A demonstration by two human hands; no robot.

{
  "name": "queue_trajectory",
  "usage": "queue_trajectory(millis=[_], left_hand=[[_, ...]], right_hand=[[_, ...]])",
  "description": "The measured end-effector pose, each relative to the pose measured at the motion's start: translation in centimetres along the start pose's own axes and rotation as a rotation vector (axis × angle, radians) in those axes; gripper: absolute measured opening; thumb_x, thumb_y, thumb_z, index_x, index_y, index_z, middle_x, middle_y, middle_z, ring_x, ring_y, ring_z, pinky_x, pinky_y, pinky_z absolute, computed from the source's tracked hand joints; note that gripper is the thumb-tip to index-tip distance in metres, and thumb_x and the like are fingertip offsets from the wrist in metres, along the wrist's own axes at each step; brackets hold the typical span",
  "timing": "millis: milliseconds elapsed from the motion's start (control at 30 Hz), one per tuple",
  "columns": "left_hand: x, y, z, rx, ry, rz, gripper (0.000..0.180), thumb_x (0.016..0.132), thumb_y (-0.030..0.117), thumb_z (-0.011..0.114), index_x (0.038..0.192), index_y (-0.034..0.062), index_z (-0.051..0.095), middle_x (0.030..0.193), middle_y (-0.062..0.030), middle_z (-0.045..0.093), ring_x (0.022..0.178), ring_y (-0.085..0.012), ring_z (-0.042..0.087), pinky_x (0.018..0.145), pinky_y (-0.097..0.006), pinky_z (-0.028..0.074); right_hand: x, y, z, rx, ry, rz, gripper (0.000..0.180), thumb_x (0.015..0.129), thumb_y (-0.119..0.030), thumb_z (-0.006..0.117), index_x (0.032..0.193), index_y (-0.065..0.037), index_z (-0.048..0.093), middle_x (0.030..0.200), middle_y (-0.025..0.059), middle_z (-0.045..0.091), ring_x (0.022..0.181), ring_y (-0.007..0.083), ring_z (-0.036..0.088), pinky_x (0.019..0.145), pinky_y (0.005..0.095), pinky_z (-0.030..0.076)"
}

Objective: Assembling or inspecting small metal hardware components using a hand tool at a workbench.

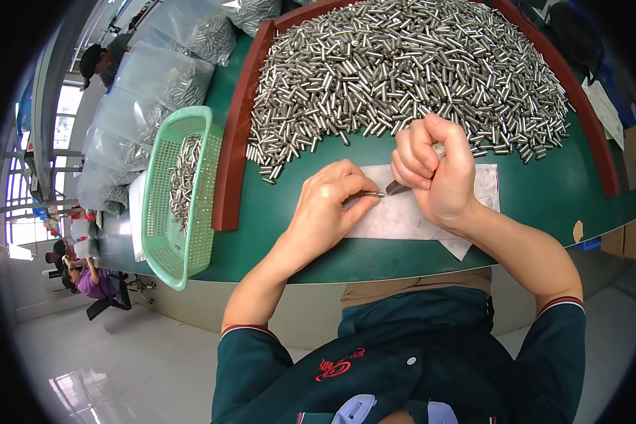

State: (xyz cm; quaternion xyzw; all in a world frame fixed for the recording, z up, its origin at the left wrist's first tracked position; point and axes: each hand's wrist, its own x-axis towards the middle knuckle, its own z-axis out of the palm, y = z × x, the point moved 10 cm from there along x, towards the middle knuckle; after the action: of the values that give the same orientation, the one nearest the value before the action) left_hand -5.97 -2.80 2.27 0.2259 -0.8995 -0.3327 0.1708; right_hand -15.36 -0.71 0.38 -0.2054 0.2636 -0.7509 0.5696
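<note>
My left hand (326, 201) pinches a small shiny metal pin (381, 195) between thumb and fingertips. My right hand (439, 173) is curled in a fist around a tool with a dark, flat, blade-like tip (396, 188); most of the tool is hidden inside the fingers. The tip is right beside the end of the pin, and I cannot tell whether they touch. Both hands are over a smudged white sheet (403, 225) on the green tabletop. Beyond them lies a big heap of similar metal pins (403, 78).
A red wooden border (230, 180) surrounds the heap on three sides. To the left stands a light green basket (168, 260) partly filled with pins. Clear plastic bags (141, 78) of metal parts line the far left. Two people sit in the left background, and another person is farther up.
</note>
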Motion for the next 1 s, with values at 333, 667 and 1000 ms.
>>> queue_trajectory(millis=[333,667,1000], left_hand=[[0.09,-0.38,0.41,0.019,0.034,-0.035,0.011,0.063,0.001,0.068,0.070,0.0002,0.059,0.065,-0.0066,0.055,0.056,-0.0193,0.052,0.050,-0.029,0.042],[0.00,-0.63,0.40,0.028,0.024,-0.066,0.011,0.064,0.002,0.068,0.072,-0.0005,0.060,0.067,-0.0067,0.056,0.052,-0.0170,0.052,0.048,-0.027,0.043],[0.08,-0.62,0.42,0.027,0.026,-0.066,0.012,0.064,0.002,0.069,0.072,-0.0006,0.060,0.066,-0.0069,0.056,0.051,-0.0163,0.051,0.048,-0.027,0.043]], right_hand=[[-0.45,0.38,-0.34,-0.034,-0.013,-0.043,0.038,0.086,-0.020,0.032,0.050,-0.009,0.027,0.046,-0.0005,0.027,0.041,0.0075,0.022,0.039,0.0224,0.020],[-0.47,0.55,-0.23,-0.043,-0.009,-0.040,0.037,0.086,-0.019,0.033,0.050,-0.009,0.027,0.046,-0.0007,0.027,0.041,0.0072,0.022,0.040,0.0226,0.020],[-0.48,0.48,-0.18,-0.043,-0.007,-0.049,0.037,0.085,-0.019,0.033,0.050,-0.008,0.027,0.046,-0.0006,0.028,0.041,0.0071,0.023,0.040,0.0226,0.020]])
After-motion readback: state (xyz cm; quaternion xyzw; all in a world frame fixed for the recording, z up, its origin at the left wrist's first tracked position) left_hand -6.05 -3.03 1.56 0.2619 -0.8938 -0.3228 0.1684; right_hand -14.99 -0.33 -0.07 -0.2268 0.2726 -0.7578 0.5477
